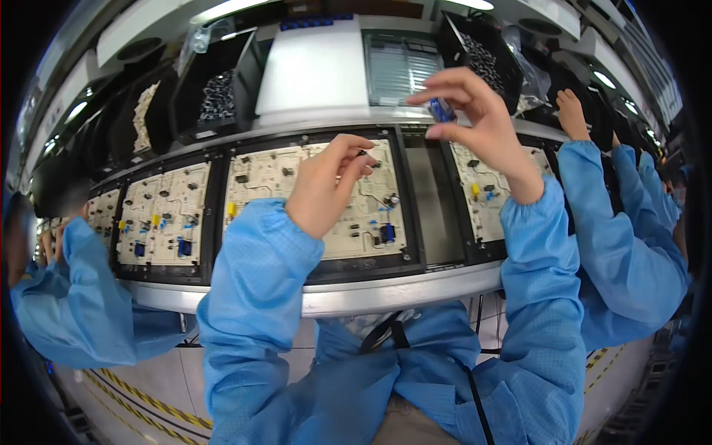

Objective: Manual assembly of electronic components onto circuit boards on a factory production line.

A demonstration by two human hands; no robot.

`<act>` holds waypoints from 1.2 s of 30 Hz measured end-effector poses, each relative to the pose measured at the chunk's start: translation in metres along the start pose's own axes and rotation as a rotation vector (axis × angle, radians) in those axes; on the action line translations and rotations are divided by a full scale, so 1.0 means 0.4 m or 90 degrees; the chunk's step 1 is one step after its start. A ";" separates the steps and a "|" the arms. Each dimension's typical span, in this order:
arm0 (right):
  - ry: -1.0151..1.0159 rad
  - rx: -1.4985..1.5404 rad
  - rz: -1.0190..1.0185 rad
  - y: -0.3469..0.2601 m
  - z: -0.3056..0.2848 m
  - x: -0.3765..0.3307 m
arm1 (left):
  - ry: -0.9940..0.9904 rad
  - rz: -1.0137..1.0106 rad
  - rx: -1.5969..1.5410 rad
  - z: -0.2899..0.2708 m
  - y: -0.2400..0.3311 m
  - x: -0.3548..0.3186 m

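While both hands are up over the line, we log the work on the middle board (371, 204) as partway, judging by what sits on it. Left hand (330, 178): above that board, thumb and fingertips pinched together on a small dark part (362, 153); we can't tell whether it touches the board. Right hand (478, 111): raised above the gap between the middle board and the right board (465, 215), fingers curled with a blue part (441, 110) between thumb and fingers, well clear of any board. So neither held part counts as seated, as far as we can see.

Done: the middle board already carries a yellow component (232, 210), a blue block (388, 233) near its lower right corner, and scattered dark bits. The left board (163, 196) also looks well filled, with yellow and blue pieces in place. The right board has a yellow piece too, but the right sleeve (545, 230) hides some of it, so we can't call it.

Left: at least the two held parts, we judge. Open spots are too small to count, and the left forearm covers part of the middle board. Black bins (248, 74) behind hold plenty of loose dark parts (217, 96).
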State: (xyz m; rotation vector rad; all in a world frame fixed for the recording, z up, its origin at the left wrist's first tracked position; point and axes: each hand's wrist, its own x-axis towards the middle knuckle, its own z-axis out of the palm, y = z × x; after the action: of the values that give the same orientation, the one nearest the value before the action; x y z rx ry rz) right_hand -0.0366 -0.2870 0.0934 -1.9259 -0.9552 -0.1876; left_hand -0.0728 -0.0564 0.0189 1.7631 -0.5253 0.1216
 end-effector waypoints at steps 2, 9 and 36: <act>0.026 0.059 -0.013 0.000 0.011 -0.058 | -0.070 -0.034 -0.023 0.012 -0.004 -0.005; 0.005 0.047 0.020 -0.026 -0.023 -0.112 | -0.096 -0.072 -0.174 0.044 0.013 0.010; -0.033 -0.148 0.034 -0.010 -0.188 -0.182 | -0.082 -0.126 -0.260 0.045 0.018 0.012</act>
State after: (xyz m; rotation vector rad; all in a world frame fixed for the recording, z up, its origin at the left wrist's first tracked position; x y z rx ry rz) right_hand -0.0705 -0.3860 0.1013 -2.1761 -0.9492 -0.2261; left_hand -0.0751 -0.0760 0.0224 1.4171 -0.4295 -0.2270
